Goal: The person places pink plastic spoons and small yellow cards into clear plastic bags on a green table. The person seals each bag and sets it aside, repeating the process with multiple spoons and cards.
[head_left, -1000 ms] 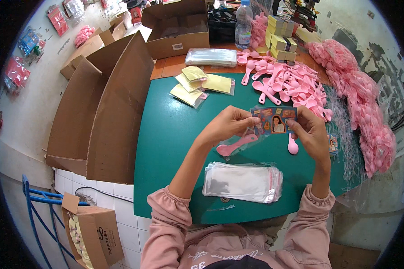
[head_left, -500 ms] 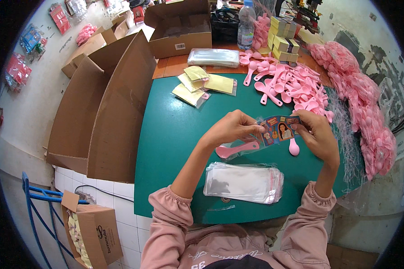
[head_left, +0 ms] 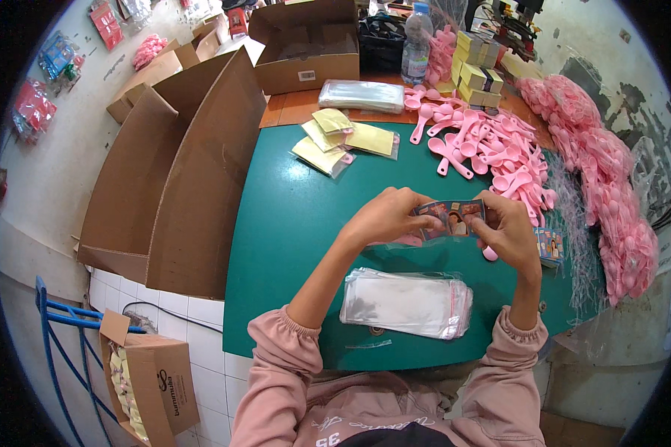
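Note:
Between both hands, above the green tabletop [head_left: 276, 261], is a small printed card [head_left: 455, 216] with colourful pictures. My left hand [head_left: 399, 212] pinches its left end and my right hand [head_left: 508, 227] pinches its right end, and the card looks slightly bent. Under my left hand lies a pink spoon [head_left: 408, 240], mostly hidden. Below my right fingers the bowl of another pink spoon [head_left: 490, 253] shows. A stack of clear plastic bags [head_left: 399, 304] lies closer to me. Beside my right wrist sits a stack of similar printed cards [head_left: 549, 246].
Loose pink spoons [head_left: 492, 149] are heaped at the back right, near bagged pink spoons [head_left: 611, 179]. Yellow packets [head_left: 324, 145] lie far left of centre, before more clear bags [head_left: 361, 95]. A water bottle [head_left: 417, 45] stands behind. A large open carton [head_left: 194, 171] borders the table's left.
My hands have come closer together, the right one moving left. The card's ends are drawn inward. The card stack by my right wrist has come into view.

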`<move>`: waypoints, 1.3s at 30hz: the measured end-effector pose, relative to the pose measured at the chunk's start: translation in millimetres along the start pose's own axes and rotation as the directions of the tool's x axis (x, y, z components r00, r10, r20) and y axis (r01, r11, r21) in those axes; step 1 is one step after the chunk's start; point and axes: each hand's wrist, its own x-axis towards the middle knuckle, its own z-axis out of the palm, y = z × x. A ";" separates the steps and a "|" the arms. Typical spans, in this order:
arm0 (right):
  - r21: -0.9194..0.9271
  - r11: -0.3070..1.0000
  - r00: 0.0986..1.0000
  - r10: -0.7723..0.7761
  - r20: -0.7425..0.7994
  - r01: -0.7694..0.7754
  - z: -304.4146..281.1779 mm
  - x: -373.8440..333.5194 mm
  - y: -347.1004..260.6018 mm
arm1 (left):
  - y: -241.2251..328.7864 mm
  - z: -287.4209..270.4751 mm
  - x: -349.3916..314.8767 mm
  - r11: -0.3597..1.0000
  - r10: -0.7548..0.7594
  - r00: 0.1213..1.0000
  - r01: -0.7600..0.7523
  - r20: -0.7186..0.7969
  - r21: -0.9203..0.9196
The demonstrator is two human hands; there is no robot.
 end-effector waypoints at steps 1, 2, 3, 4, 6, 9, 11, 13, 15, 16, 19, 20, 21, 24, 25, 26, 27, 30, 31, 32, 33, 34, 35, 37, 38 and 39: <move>0.055 0.998 0.999 -0.003 0.038 0.000 0.9 -0.5 0.7 | -0.8 1.2 1.7 1.000 0.003 1.000 -0.003 0.000 0.001; 0.115 0.993 0.997 -0.009 0.079 0.000 4.5 0.2 1.6 | -5.5 2.5 2.4 0.997 0.063 0.998 -0.063 -0.004 -0.044; 0.117 0.993 0.997 -0.011 0.081 0.001 10.4 1.6 0.0 | -9.1 3.6 2.6 0.988 0.123 0.992 -0.123 -0.011 -0.089; 0.175 0.984 0.990 -0.015 0.140 -0.010 18.2 3.6 -3.4 | -11.8 5.0 2.3 0.989 0.120 0.993 -0.120 -0.013 -0.088; 0.129 0.988 0.964 0.051 0.262 -0.088 19.8 4.7 -1.8 | -11.0 9.6 4.4 0.981 0.190 0.982 -0.190 0.004 0.037; -0.086 0.986 0.968 -0.124 0.217 0.145 26.6 8.8 17.4 | -5.3 11.1 1.9 0.996 0.089 0.996 -0.089 0.006 0.028; 0.036 0.986 0.969 -0.169 0.183 0.165 34.0 10.6 22.8 | -6.3 13.7 0.2 0.993 0.056 0.998 -0.052 -0.041 0.111; 0.158 0.969 0.967 -0.211 0.144 0.188 38.9 12.5 27.1 | -5.2 11.5 -3.0 0.981 0.025 0.995 -0.007 -0.093 0.191; 0.318 0.947 0.974 -0.040 0.224 -0.035 40.6 16.6 32.1 | -1.4 0.1 -11.2 0.975 -0.166 0.986 0.161 0.021 0.153; 0.319 0.947 0.974 -0.043 0.223 -0.031 41.8 19.1 37.0 | -8.2 -7.4 -16.6 0.974 -0.167 0.986 0.162 0.018 0.156; 0.516 0.852 0.991 0.023 0.134 -0.090 48.3 21.9 55.5 | -43.2 -16.9 -31.9 0.982 -0.044 0.999 0.037 0.031 0.187; 0.643 0.756 0.988 0.033 0.150 -0.123 51.3 22.5 61.4 | -52.6 -8.9 -39.1 0.984 -0.026 0.995 0.008 -0.095 -0.177; 0.753 0.638 0.984 0.039 0.173 -0.158 54.5 21.6 62.8 | -58.8 -2.0 -47.2 0.855 -0.060 0.975 -0.062 -0.216 -0.514; 0.696 0.690 0.972 0.047 0.229 -0.198 57.5 22.1 45.5 | -65.6 0.8 -51.7 0.762 -0.198 0.936 -0.039 -0.290 -0.646; 0.698 0.688 0.972 0.043 0.231 -0.196 57.5 20.7 39.8 | -66.8 1.4 -51.4 0.723 -0.253 0.906 -0.056 -0.339 -0.689; 0.682 0.703 0.975 0.075 0.210 -0.201 56.6 19.7 34.2 | -67.5 1.1 -51.5 0.726 -0.255 0.902 -0.059 -0.347 -0.685; 0.665 0.717 0.976 0.107 0.188 -0.207 56.7 19.2 31.0 | -68.4 1.2 -51.7 0.758 -0.242 0.915 -0.029 -0.322 -0.652; 0.671 0.711 0.977 0.119 0.178 -0.209 65.1 21.3 52.8 | -74.7 7.9 -46.9 0.782 -0.210 0.937 -0.009 -0.278 -0.623; 0.672 0.711 0.978 0.120 0.174 -0.206 67.6 22.6 59.8 | -76.2 10.1 -45.7 0.775 -0.196 0.945 -0.014 -0.263 -0.631; 0.686 0.703 0.982 0.117 0.150 -0.188 69.6 23.7 65.8 | -73.0 10.6 -44.8 0.770 -0.175 0.948 -0.038 -0.266 -0.637; 0.699 0.695 0.985 0.115 0.126 -0.170 70.1 23.9 70.3 | -71.7 10.6 -43.3 0.769 -0.173 0.949 -0.036 -0.262 -0.638; 0.699 0.694 0.985 0.119 0.124 -0.171 69.3 23.5 73.3 | -71.1 10.6 -41.6 0.762 -0.176 0.961 -0.005 -0.215 -0.647; 0.678 0.724 0.992 0.100 0.075 -0.124 69.1 23.6 74.4 | -71.0 10.8 -41.4 0.756 -0.184 0.968 0.027 -0.173 -0.654; 0.654 0.752 0.996 0.081 0.030 -0.081 69.2 24.2 72.8 | -72.2 10.7 -38.6 0.745 -0.176 0.971 0.023 -0.163 -0.667; 0.718 0.684 0.990 0.125 0.060 -0.130 69.0 25.0 67.4 | -73.6 10.0 -38.7 0.735 -0.169 0.973 0.019 -0.157 -0.677; 0.774 0.608 0.982 0.166 0.094 -0.177 67.6 25.6 62.3 | -75.5 8.7 -38.4 0.734 -0.174 0.972 0.021 -0.159 -0.679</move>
